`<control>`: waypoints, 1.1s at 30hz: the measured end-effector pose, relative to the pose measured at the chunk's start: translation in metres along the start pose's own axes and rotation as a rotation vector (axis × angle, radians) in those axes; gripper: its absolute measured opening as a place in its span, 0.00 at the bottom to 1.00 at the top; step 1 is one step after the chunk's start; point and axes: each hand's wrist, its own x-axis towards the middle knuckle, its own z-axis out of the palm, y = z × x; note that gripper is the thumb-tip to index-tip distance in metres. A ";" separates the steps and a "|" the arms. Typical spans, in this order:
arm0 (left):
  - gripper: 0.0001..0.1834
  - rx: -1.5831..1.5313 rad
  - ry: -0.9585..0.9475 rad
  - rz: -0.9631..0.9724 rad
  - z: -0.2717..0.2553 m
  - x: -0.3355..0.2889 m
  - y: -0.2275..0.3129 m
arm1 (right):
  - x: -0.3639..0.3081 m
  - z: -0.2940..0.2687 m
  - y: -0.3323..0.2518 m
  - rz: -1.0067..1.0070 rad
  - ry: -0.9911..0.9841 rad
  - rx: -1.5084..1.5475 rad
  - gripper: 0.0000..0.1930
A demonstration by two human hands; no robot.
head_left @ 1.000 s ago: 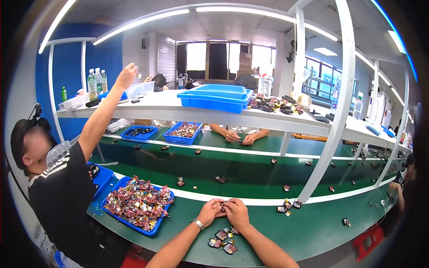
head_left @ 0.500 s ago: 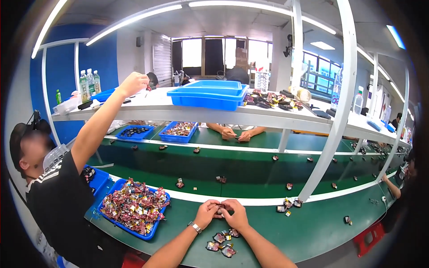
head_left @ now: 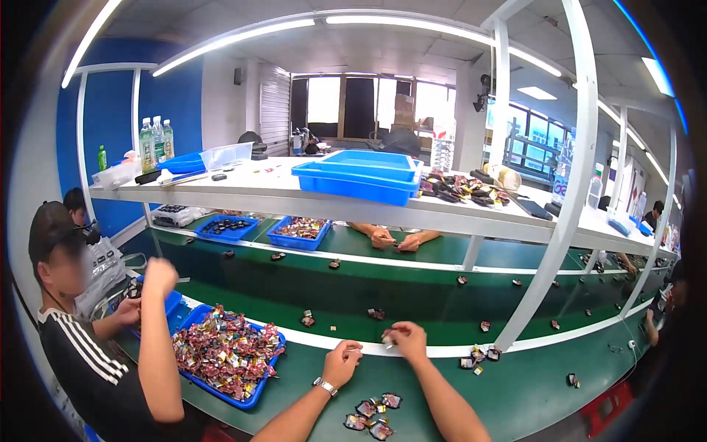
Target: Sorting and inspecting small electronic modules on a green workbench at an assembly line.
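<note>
My left hand, with a metal watch on its wrist, is closed over the near edge of the green bench; what its fingertips pinch, if anything, is too small to make out. Further right and a little farther away, my right hand pinches a small whitish piece over the white rail by the belt. Between my forearms lie several small electronic assemblies with black rims, reddish wiring and silver and yellow parts. To the left, a blue tray is heaped with similar assemblies.
A dark green conveyor belt carries scattered assemblies. A white shelf post rises at right, with a small cluster of assemblies at its foot. A co-worker sits at left. Another person's hands work across the belt.
My hands were together around one assembly and are now apart, the right one moved up and right toward the belt. The co-worker at left has lowered a raised arm from the shelf.
</note>
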 end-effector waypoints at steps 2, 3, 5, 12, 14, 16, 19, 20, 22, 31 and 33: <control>0.08 0.008 0.002 -0.055 -0.004 0.003 -0.007 | 0.029 -0.009 0.011 0.035 0.120 -0.234 0.09; 0.08 0.015 -0.009 -0.109 -0.004 0.004 -0.009 | 0.043 -0.017 0.023 0.031 0.172 -0.355 0.11; 0.09 0.080 -0.025 -0.062 -0.005 0.004 -0.019 | 0.064 -0.023 0.037 0.192 0.026 -0.613 0.17; 0.09 0.206 -0.063 -0.012 -0.005 0.003 -0.008 | 0.084 0.023 0.030 -0.093 -0.027 -0.782 0.31; 0.08 0.189 -0.062 -0.022 -0.007 0.004 -0.007 | 0.082 0.026 0.029 -0.089 -0.054 -0.777 0.33; 0.09 0.202 -0.073 -0.012 -0.008 0.000 -0.004 | 0.074 0.025 0.026 -0.175 -0.096 -0.743 0.32; 0.11 0.539 -0.124 0.170 -0.008 -0.003 0.004 | 0.038 0.021 0.014 -0.208 -0.107 -0.496 0.33; 0.09 0.709 -0.187 0.416 -0.011 -0.004 0.000 | 0.019 0.021 0.009 -0.305 -0.119 -0.509 0.32; 0.07 0.867 -0.307 0.615 0.004 -0.002 0.036 | -0.010 -0.003 0.005 -0.319 -0.142 -0.470 0.31; 0.04 1.156 -0.546 1.365 0.036 -0.040 0.135 | -0.071 -0.022 -0.030 -0.321 -0.171 -0.236 0.27; 0.04 1.113 -0.535 1.416 0.038 -0.045 0.139 | -0.071 -0.015 -0.028 -0.349 -0.110 -0.207 0.27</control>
